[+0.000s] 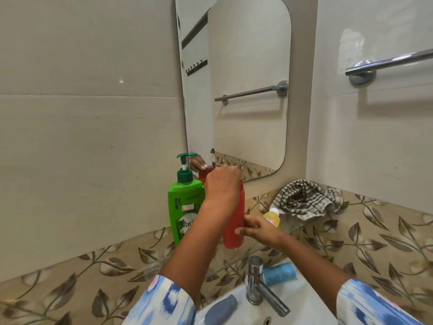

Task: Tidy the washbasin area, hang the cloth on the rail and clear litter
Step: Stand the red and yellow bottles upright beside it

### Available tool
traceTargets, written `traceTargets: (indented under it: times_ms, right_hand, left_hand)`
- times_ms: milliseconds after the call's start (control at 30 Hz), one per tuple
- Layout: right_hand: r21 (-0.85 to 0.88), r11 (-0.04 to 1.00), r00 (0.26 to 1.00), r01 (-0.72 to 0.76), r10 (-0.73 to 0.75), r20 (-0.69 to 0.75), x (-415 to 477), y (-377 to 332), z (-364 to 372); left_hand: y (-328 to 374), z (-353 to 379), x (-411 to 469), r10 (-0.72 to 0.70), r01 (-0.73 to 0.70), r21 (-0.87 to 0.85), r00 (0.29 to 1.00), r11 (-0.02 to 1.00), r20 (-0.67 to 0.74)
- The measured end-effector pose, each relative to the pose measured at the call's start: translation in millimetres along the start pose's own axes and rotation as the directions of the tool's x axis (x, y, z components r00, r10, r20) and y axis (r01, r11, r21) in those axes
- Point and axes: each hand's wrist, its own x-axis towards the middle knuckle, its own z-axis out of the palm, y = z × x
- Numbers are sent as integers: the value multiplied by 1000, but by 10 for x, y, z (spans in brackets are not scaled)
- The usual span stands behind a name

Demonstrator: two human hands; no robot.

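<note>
Both hands hold the red bottle (234, 221) at frame centre: the left hand (222, 184) has its grip closed over the top, the right hand (256, 227) clasps the lower body. Left of it stands a green pump bottle (185, 207). The checked cloth (304, 199) lies bunched at centre right, below the rail (389, 63) in the upper right.

The rail (396, 61) and tap (256, 281) are shiny metal; the checked cloth (304, 199) looks soft; the green bottle (184, 207) is glossy plastic.
</note>
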Motion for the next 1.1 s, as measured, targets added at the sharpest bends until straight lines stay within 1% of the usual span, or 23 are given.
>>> traceTargets:
  times_ms: [267,400,567,633,733,833,900,933,1000,1033,1067,1100]
  right_hand:
    - [65,998,999,17,-15,-32,-52,88,50]
    - [83,996,999,29,-27,-25,-81,123,84]
    - [104,994,999,24,-21,-29,-90,183,111]
    - [70,997,999,16,-14,-32,-96,203,113]
    - [-75,997,999,28,-31,-41,-118,216,86]
    - [-198,977,987,76,-102,-123,-147,193,-4]
    - [-370,923,959,106,-194,-209,-170,182,-103]
    - [-474,875,939,96,-237,-248,-182,183,-160]
    - [-633,774,904,26,-288,-316,-198,200,-286]
    - [-702,712,894,-25,-298,-334,-197,213,-355]
    - [-776,625,898,-86,-288,-332,-190,225,-420]
    - [-846,514,919,-144,-248,-308,-180,233,-484]
  left_hand:
    - [-55,-15,14,44,-44,-9,999,999,-31]
    - [-75,-16,-9,48,-50,-23,996,998,-73]
    - [-101,2,-26,45,-48,-32,996,998,-73]
    - [-93,9,-41,37,-39,-31,997,999,-66]
    - [-85,12,-69,34,-37,-40,997,999,-74]
    - [-80,6,-116,19,-29,-66,990,997,-141]
    - [-50,6,-182,7,-27,-89,975,996,-220]
    - [-22,4,-236,17,-45,-102,965,994,-260]
    - [62,39,-381,69,-116,-136,949,984,-308]
    - [119,103,-477,110,-169,-161,940,972,-324]
    - [178,204,-589,161,-228,-171,927,958,-338]
    - [248,324,-701,203,-264,-176,932,948,-300]
